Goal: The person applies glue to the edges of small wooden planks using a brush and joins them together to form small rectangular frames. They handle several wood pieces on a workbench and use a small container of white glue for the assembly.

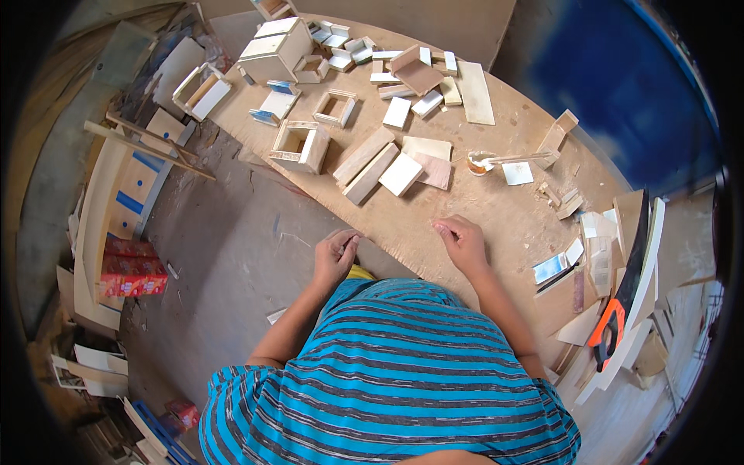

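By the table's near edge, my left hand (pixel 335 256) has its fingers curled in and the thumb pressed against them. Further right, above the tabletop, my right hand (pixel 464 242) is closed with thumb and fingertips together. Whatever either hand may hold is hidden or too small to name. Ahead of the hands lie wooden blocks (pixel 369 172), a white-faced block (pixel 401 174) and a thin wooden piece (pixel 434 171). A small cup of white paste (pixel 479 163) stands beyond my right hand, with a stick (pixel 518 159) across its rim. Neither hand touches these.
Small open wooden boxes (pixel 301 147) and a white-topped cabinet (pixel 273 48) stand along the left of the wooden table (pixel 411 232). More blocks (pixel 397 113) lie at the back. An orange-handled handsaw (pixel 609 335) rests among offcuts at the right. Red packages (pixel 133 267) sit at the left.
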{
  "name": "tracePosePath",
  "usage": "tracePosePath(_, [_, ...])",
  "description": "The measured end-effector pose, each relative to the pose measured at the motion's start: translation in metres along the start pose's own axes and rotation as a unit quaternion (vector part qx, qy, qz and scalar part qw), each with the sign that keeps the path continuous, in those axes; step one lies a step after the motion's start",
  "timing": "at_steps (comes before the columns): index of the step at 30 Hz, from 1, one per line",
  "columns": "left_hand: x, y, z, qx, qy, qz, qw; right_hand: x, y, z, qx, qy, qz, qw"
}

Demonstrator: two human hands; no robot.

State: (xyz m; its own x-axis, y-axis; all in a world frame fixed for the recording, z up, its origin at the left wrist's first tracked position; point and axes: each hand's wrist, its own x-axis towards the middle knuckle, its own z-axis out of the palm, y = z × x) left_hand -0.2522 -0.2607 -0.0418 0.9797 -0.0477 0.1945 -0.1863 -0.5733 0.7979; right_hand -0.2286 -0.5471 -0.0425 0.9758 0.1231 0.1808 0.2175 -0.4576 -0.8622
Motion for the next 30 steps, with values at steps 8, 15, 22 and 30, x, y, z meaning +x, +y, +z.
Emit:
tracePosePath(8, [0.003,0.041,0.036,-0.005,-0.067,0.082,0.994,-0.012,0.009,-0.013,0.044,-0.009,-0.029,0.999])
tracePosePath(15, [0.023,0.086,0.062,0.056,-0.171,0.146,0.973,-0.020,0.018,-0.014,0.012,0.084,-0.036,0.996])
tracePosePath(22, [0.061,0.074,0.046,0.093,0.001,0.219,0.971,-0.061,0.036,-0.054,-0.034,0.135,0.017,0.990])
tracePosePath(30, [0.138,0.035,0.032,0.322,-0.020,0.075,0.944,-0.041,0.019,-0.067,-0.105,0.139,0.024,0.984])
